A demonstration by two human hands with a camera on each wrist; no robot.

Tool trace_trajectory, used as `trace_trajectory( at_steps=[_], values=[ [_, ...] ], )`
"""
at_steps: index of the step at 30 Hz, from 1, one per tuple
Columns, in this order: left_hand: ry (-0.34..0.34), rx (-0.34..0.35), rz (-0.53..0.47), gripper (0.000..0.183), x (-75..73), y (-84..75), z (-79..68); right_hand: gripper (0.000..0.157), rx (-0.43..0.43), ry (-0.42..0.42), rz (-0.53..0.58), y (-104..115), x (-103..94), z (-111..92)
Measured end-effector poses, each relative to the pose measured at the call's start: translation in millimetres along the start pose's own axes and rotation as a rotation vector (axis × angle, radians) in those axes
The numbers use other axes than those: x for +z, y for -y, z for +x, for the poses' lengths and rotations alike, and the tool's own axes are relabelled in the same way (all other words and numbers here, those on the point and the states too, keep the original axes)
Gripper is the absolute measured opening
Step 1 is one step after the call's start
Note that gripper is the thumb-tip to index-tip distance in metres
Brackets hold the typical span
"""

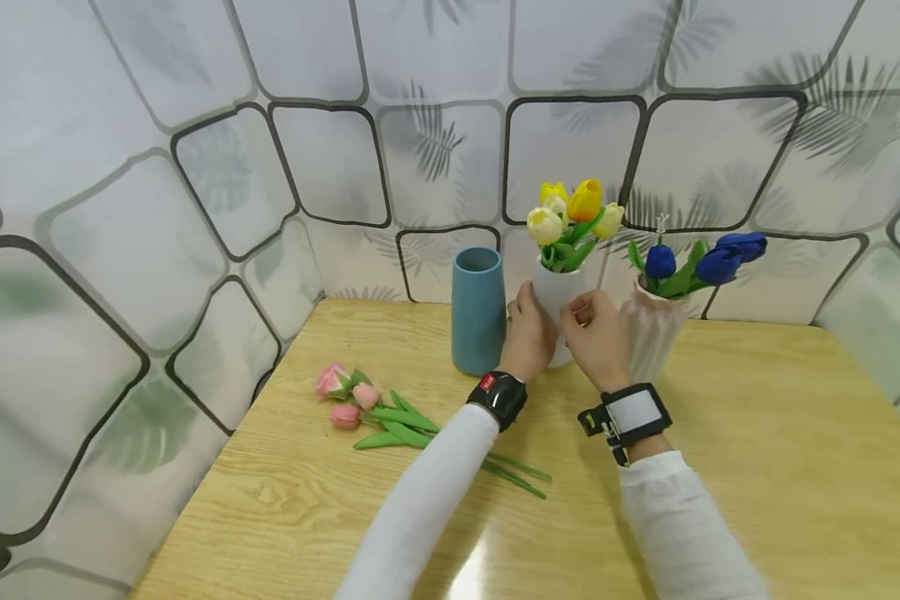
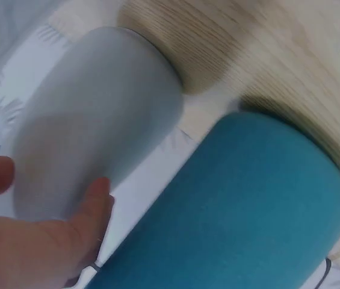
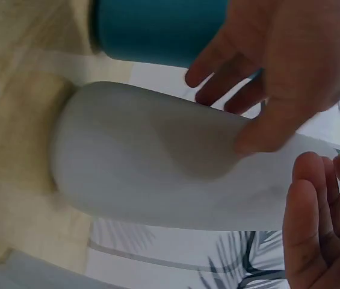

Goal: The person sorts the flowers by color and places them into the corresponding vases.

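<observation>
A white vase (image 1: 558,292) stands upright, holding yellow and cream tulips (image 1: 573,218). My left hand (image 1: 528,335) holds this vase from the left, its thumb on the near side and its other fingers reaching around the far side. The left wrist view shows the thumb and a finger of that left hand (image 2: 43,241) against the white wall. At the vase's right side is my right hand (image 1: 598,337), fingers bent, thumb close to the index finger. In the right wrist view the right hand (image 3: 326,223) shows nothing between its fingers.
Left of the white vase stands a blue-green vase (image 1: 477,321). On the right, a pale ribbed vase (image 1: 654,333) holds blue tulips (image 1: 718,265). Pink flowers (image 1: 366,395) with long green stems lie on the wooden table (image 1: 285,508), partly under the left sleeve. A patterned curtain (image 1: 442,50) hangs behind.
</observation>
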State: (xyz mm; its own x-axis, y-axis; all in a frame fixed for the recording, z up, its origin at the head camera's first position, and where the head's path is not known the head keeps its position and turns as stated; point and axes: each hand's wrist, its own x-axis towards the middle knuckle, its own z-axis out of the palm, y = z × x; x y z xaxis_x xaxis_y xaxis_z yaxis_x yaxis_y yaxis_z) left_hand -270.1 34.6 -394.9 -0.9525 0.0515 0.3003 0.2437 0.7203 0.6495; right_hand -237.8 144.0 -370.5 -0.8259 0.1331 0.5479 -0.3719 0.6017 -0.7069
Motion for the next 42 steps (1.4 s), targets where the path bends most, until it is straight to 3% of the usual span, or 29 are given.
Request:
trace_trajectory(
  at_steps=[9, 19, 23, 25, 27, 30, 33, 38, 42],
  values=[
    [0.037, 0.056, -0.052, 0.059, -8.5, 0.1, -26.0, 0.010, 0.024, 0.050, -0.006, -14, 6.8, -25],
    [0.101, 0.110, -0.217, 0.040, -19.8, 12.3, -64.9, 0.007, -0.005, 0.082, 0.006, -24, 11.9, -41],
    [0.103, 0.135, -0.172, 0.032, -27.0, 18.3, -74.1, 0.008, -0.012, 0.122, -0.001, -27, 14.3, -41],
    [0.121, 0.156, -0.080, 0.026, -32.5, 22.1, -75.1, 0.009, -0.009, 0.123, -0.011, -27, 14.0, -40],
    [0.189, 0.172, 0.041, 0.022, -39.6, 26.2, -75.5, 0.008, 0.001, 0.117, -0.015, -27, 13.7, -38],
    [0.349, 0.181, 0.234, 0.018, -51.5, 31.8, -78.5, 0.010, 0.017, 0.122, -0.025, -29, 10.8, -38],
    [0.494, 0.182, 0.359, 0.018, -64.5, 38.1, -84.3, 0.011, 0.027, 0.146, -0.022, -32, 10.5, -37],
    [0.632, 0.209, 0.410, 0.022, -80.2, 46.1, -92.4, 0.011, 0.031, 0.137, -0.046, -34, 11.0, -35],
    [0.746, 0.195, 0.443, 0.031, -82.7, 51.2, -97.9, 0.011, 0.033, 0.146, -0.059, -34, 10.4, -36]
  ],
)
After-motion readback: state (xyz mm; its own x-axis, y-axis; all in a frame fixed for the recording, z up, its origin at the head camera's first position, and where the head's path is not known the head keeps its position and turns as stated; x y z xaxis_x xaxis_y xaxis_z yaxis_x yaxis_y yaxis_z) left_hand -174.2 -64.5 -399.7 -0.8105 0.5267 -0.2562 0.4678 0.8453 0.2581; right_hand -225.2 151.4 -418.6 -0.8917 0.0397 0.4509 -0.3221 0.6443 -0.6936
